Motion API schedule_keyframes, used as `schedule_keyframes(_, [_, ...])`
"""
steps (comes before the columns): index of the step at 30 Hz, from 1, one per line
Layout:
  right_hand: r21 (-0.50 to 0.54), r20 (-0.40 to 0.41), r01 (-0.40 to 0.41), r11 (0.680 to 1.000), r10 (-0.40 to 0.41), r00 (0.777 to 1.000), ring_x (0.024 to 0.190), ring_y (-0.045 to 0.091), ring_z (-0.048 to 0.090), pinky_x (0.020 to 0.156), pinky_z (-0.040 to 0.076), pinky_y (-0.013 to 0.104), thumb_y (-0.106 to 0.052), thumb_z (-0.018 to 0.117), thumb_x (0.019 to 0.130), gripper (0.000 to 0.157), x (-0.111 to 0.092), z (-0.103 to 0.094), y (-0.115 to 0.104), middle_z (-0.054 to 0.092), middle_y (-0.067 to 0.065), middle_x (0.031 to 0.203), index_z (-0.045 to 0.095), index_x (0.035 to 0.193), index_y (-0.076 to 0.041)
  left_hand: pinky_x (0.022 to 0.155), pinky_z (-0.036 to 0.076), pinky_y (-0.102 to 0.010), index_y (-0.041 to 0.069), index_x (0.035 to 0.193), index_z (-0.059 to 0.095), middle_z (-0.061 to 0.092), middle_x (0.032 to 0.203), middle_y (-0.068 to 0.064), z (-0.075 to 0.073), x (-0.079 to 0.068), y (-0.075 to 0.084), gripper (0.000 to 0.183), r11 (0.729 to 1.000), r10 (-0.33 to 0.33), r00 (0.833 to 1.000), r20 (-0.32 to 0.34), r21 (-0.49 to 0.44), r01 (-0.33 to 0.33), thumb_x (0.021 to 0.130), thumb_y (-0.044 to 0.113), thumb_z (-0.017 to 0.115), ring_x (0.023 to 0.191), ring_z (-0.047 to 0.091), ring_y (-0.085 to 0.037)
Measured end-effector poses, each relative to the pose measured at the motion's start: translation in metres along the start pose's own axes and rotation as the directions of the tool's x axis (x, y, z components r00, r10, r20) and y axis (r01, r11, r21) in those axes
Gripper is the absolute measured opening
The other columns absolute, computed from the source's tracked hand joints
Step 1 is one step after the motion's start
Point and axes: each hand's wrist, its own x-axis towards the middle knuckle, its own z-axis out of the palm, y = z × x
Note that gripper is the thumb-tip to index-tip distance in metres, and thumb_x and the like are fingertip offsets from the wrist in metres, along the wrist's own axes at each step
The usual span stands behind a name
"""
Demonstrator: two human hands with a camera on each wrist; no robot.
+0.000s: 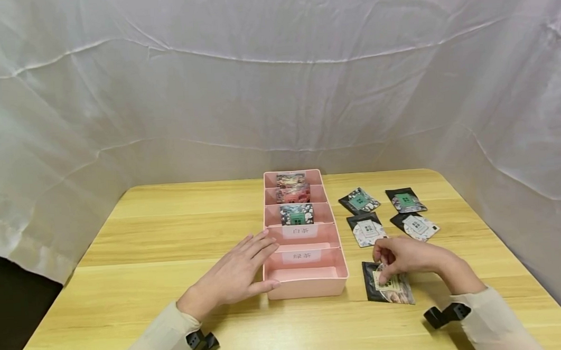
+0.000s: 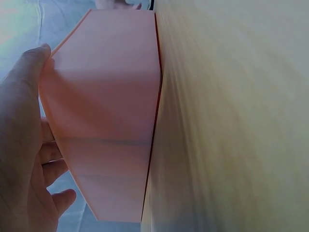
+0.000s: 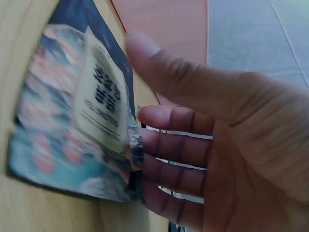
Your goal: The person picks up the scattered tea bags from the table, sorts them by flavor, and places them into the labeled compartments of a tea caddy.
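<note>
My left hand (image 1: 237, 264) rests on the left rim of a pink divided box (image 1: 310, 288), fingers fairly straight. In the left wrist view, its thumb (image 2: 31, 63) lies along the box's upper edge. To the right of the box, my right hand (image 1: 410, 255) reaches over a dark tea packet with a pale yellow label (image 1: 372, 292). The right wrist view has the thumb (image 3: 159, 63) and fingers spread apart. The fingertips are at the packet's edge (image 3: 67, 154); whether they touch it I cannot tell.
Several other tea packets lie beyond my right hand, including a green-labelled packet (image 1: 359, 201) and a white-labelled packet (image 1: 366, 228). Packets stand in the box's far compartments, such as a floral packet (image 1: 297, 215). Pale cloth (image 1: 276, 101) hangs behind the wooden table (image 1: 168, 218).
</note>
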Motion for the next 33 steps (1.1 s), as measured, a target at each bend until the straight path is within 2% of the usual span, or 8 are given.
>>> schedule_keyframes(3, [0.004, 0.035, 0.011, 1.0, -0.011, 0.999, 0.066, 0.009, 0.048, 0.059, 0.043, 0.025, -0.035, 0.085, 0.072, 0.041, 0.0, 0.0003, -0.0016, 0.053, -0.004, 0.075, 0.057, 0.093, -0.014, 0.118, 0.021, -0.048, 0.003, 0.148, 0.039, 0.035, 0.154, -0.014, -0.0004, -0.0004, 0.0001, 0.082, 1.0, -0.004, 1.0, 0.003, -0.004, 0.004, 0.097, 0.067, 0.032, 0.146, 0.021, -0.028])
schedule_keyframes(7, [-0.029, 0.027, 0.012, 1.0, -0.011, 1.0, 0.065, 0.008, 0.046, 0.057, 0.04, 0.024, -0.034, 0.083, 0.076, 0.035, 0.0007, 0.0009, -0.0032, 0.051, -0.006, 0.073, 0.057, 0.092, -0.016, 0.117, 0.022, -0.049, 0.003, 0.148, 0.039, 0.035, 0.154, -0.014, -0.0003, -0.001, -0.0001, 0.082, 1.0, -0.005, 1.0, 0.006, -0.002, 0.005, 0.097, 0.067, 0.031, 0.146, 0.021, -0.028])
schedule_keyframes(16, [-0.04, -0.144, 0.012, 0.999, -0.018, 0.989, 0.066, 0.009, 0.047, 0.058, 0.041, 0.026, -0.032, 0.075, 0.085, 0.028, 0.0039, -0.0005, -0.0051, 0.051, -0.006, 0.075, 0.054, 0.093, -0.016, 0.117, 0.023, -0.048, 0.003, 0.148, 0.04, 0.035, 0.154, -0.015, 0.0016, -0.0013, -0.001, 0.082, 1.0, -0.003, 1.0, -0.007, -0.003, 0.003, 0.097, 0.067, 0.032, 0.146, 0.022, -0.028])
schedule_keyframes(21, [-0.051, -0.215, 0.023, 0.998, -0.034, 0.976, 0.082, 0.013, 0.058, 0.072, 0.05, 0.035, -0.031, 0.072, 0.089, 0.028, 0.006, -0.0002, -0.0069, 0.062, -0.006, 0.091, 0.059, 0.108, -0.014, 0.117, 0.023, -0.048, 0.003, 0.148, 0.04, 0.035, 0.154, -0.015, 0.0017, -0.0011, -0.0011, 0.082, 1.0, -0.007, 1.0, -0.008, -0.005, 0.007, 0.097, 0.067, 0.033, 0.146, 0.021, -0.028])
schedule_keyframes(25, [-0.079, -0.265, 0.005, 0.997, -0.026, 0.964, 0.099, 0.023, 0.063, 0.084, 0.053, 0.046, -0.029, 0.07, 0.091, 0.034, 0.0057, 0.0016, -0.0062, 0.068, 0.003, 0.107, 0.062, 0.118, -0.011, 0.117, 0.023, -0.048, 0.004, 0.148, 0.04, 0.035, 0.154, -0.014, 0.0019, -0.001, -0.0011, 0.082, 1.0, -0.01, 1.0, -0.004, -0.014, 0.01, 0.097, 0.067, 0.033, 0.146, 0.02, -0.028])
schedule_keyframes(27, [-0.078, -0.291, -0.001, 0.997, -0.022, 0.957, 0.102, 0.026, 0.064, 0.086, 0.053, 0.049, -0.029, 0.07, 0.091, 0.036, 0.0057, 0.0026, -0.0061, 0.068, 0.008, 0.111, 0.062, 0.121, -0.01, 0.117, 0.023, -0.048, 0.004, 0.148, 0.04, 0.035, 0.154, -0.014, 0.002, -0.001, -0.001, 0.082, 1.0, -0.009, 1.0, -0.004, -0.02, 0.009, 0.097, 0.067, 0.033, 0.146, 0.021, -0.028])
schedule_keyframes(30, [-0.077, -0.329, 0.012, 0.997, -0.037, 0.944, 0.098, 0.024, 0.065, 0.084, 0.054, 0.047, -0.03, 0.07, 0.091, 0.037, 0.0063, 0.0034, -0.0064, 0.069, 0.006, 0.109, 0.063, 0.12, -0.009, 0.117, 0.023, -0.048, 0.003, 0.147, 0.04, 0.036, 0.153, -0.015, 0.0022, -0.0007, -0.0012, 0.082, 1.0, -0.006, 1.0, -0.009, -0.026, 0.006, 0.097, 0.067, 0.033, 0.146, 0.021, -0.028])
schedule_keyframes(33, [-0.074, -0.36, 0.026, 0.997, -0.051, 0.932, 0.089, 0.015, 0.064, 0.077, 0.054, 0.04, -0.03, 0.071, 0.091, 0.034, 0.0071, 0.0037, -0.0083, 0.069, -0.001, 0.101, 0.064, 0.118, -0.01, 0.117, 0.023, -0.048, 0.003, 0.147, 0.041, 0.036, 0.153, -0.015, 0.0024, -0.0005, -0.0014, 0.081, 1.0, -0.001, 1.0, -0.015, -0.027, 0.001, 0.097, 0.067, 0.033, 0.146, 0.02, -0.028])
